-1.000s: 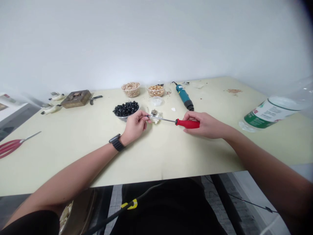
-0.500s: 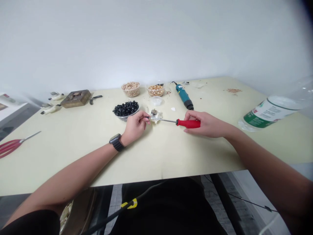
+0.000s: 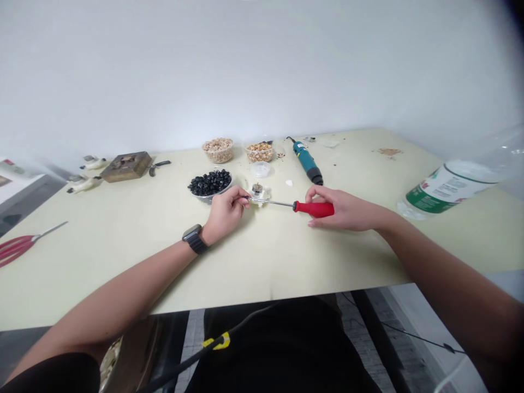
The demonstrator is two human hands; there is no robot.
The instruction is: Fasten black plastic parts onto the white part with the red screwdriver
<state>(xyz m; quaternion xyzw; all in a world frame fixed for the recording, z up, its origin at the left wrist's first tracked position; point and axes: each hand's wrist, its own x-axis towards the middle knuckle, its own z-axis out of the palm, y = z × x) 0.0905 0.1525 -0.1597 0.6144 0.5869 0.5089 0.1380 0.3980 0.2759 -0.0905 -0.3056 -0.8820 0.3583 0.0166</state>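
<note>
My right hand is closed round the red handle of a screwdriver. Its metal shaft points left, level with the table, and the tip reaches the fingers of my left hand. Thumb and forefinger of that hand are pinched together on a small dark piece at the tip, too small to name. Just behind the shaft lies a white plastic part with a metal piece on top. A bowl of black stones stands right behind my left hand, which partly covers its edge.
Farther back are bowls of pale pebbles and yellowish pebbles, a small clear cup and a teal power tool. Red-handled scissors and a wooden block lie left. A large labelled plastic bottle lies tilted right.
Both hands and the screwdriver keep almost the same pose. The view has shifted very slightly.
</note>
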